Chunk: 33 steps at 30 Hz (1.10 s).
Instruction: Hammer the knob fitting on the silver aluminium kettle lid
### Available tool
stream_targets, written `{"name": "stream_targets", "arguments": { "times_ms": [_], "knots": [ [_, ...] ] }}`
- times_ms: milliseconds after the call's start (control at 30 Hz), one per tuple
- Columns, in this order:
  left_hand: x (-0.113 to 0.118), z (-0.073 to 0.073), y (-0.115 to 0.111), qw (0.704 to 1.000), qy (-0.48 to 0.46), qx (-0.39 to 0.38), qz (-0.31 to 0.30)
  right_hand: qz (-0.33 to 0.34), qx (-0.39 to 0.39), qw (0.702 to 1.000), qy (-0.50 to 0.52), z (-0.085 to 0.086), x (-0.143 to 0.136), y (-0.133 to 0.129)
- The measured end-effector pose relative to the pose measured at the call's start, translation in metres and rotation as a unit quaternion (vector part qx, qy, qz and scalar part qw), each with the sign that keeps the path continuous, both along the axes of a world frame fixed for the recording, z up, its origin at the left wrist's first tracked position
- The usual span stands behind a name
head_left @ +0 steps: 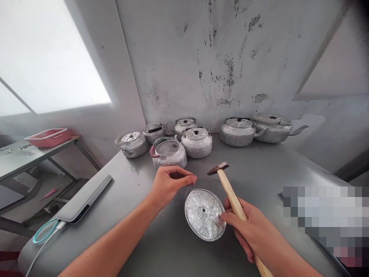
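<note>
My right hand (251, 224) grips a wooden-handled hammer (230, 190), its metal head pointing away from me. The same hand pinches the right edge of a round, dented aluminium kettle lid (205, 221) between thumb and fingers. A small dark hole shows in the middle of the lid, with no knob on it. Just above and left of the lid is my left hand (173, 182), thumb and forefinger pressed together; whatever is between them is too small to make out. Behind it stands a kettle (174, 158) without a lid, its handle wrapped in red and dark cord.
Several aluminium kettles (197, 145) line the back of the grey table (155, 246) by the stained wall. At left lies a white power bank (86, 196) with cables. A pink basket (52, 138) sits on a side table. Something blurred out (331, 219) is at right.
</note>
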<state>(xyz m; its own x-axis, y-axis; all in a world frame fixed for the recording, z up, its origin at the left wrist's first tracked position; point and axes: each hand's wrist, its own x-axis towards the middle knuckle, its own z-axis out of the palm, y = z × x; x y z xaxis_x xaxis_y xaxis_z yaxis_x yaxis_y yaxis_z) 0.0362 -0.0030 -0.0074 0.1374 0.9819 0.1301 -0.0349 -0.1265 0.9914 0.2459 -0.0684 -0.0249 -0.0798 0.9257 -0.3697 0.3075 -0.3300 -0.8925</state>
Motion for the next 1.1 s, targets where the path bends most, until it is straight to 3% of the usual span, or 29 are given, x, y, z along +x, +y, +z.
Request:
{"name": "stream_targets", "arguments": {
  "times_ms": [200, 533, 867, 1100],
  "knots": [
    [0.0016, 0.0037, 0.0007, 0.998, -0.031, -0.047, -0.024, 0.002, -0.004, 1.0, 0.0, 0.0002, 0.0009, -0.0001],
    [0.0008, -0.0059, 0.0083, 0.998, -0.036, -0.016, -0.052, 0.0, -0.009, 1.0, 0.001, 0.0042, 0.0006, -0.0001],
    [-0.0027, 0.0004, 0.0039, 0.999, -0.038, -0.025, 0.014, 0.009, -0.003, 1.0, 0.0, -0.0019, 0.0013, 0.0003],
    [0.0005, -0.0025, 0.0061, 0.991, -0.122, -0.048, 0.005, 0.007, -0.001, 1.0, 0.001, -0.0012, 0.0012, 0.0024]
  ]
}}
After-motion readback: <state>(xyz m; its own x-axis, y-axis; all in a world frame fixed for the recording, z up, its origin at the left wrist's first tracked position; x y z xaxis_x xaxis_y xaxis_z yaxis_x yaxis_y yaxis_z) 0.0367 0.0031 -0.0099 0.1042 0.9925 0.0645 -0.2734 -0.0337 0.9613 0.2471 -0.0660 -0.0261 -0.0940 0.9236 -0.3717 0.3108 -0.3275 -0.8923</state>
